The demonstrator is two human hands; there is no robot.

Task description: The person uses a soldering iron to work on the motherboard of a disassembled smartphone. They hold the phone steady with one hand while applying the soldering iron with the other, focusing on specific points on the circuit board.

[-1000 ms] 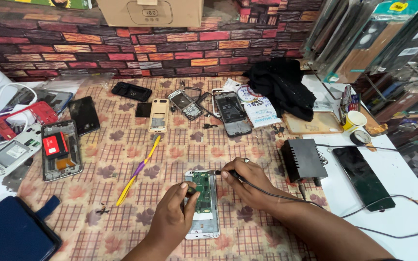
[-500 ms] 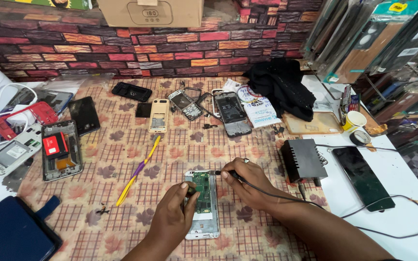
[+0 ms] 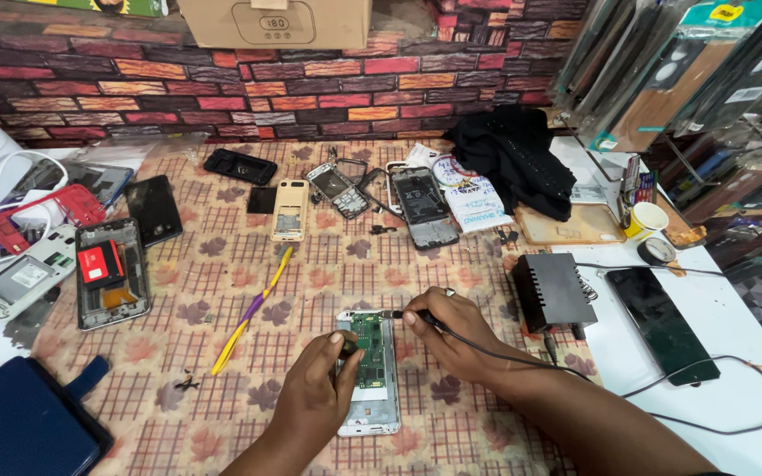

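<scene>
- The opened white phone point(image 3: 370, 375) lies flat at the near centre of the table point(image 3: 328, 264), its green circuit board facing up so it can be worked on.
- The left hand point(image 3: 315, 401) presses down on the phone's left edge, thumb on the board, apparently to steady it.
- The right hand point(image 3: 451, 335) grips a thin corded probe point(image 3: 394, 314) like a pen, tip at the phone's far end.
- Its cable point(image 3: 716, 397) trails right toward a black box point(image 3: 553, 291).
- Other dismantled phones point(image 3: 421, 207) lie farther back.

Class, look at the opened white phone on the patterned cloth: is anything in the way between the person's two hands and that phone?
Nothing visible. The left hand rests on the opened white phone, and the right hand holds a corded tool at its top edge.
</scene>
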